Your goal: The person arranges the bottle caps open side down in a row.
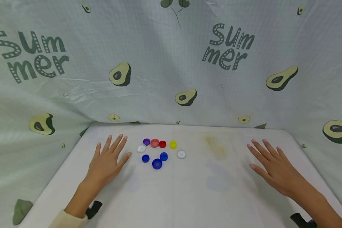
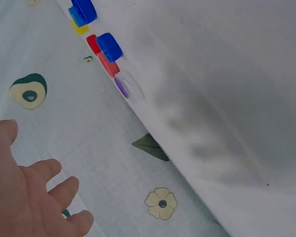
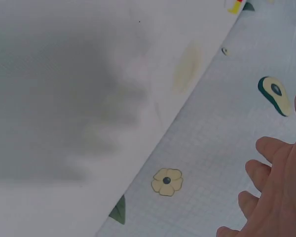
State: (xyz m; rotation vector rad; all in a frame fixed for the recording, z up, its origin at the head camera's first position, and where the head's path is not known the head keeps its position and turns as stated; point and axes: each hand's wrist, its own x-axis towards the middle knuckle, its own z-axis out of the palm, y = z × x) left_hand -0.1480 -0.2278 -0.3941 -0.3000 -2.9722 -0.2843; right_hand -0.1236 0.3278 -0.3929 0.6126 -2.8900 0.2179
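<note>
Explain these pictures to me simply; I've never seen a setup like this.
There is no machine here: these are a person's own two bare hands, the left hand and the right hand, with cameras worn on the head and on each wrist. The wide picture comes from the head, looking forward and down. The other two come from the wrists, each showing part of that hand and the scene beyond.

On the white table lie nine small round caps: purple, pink, red, yellow, two white and three blue. Behind hangs a printed cloth with avocados and "summer" lettering.

Nothing is held; the hands are spread on either side of the caps.
</note>
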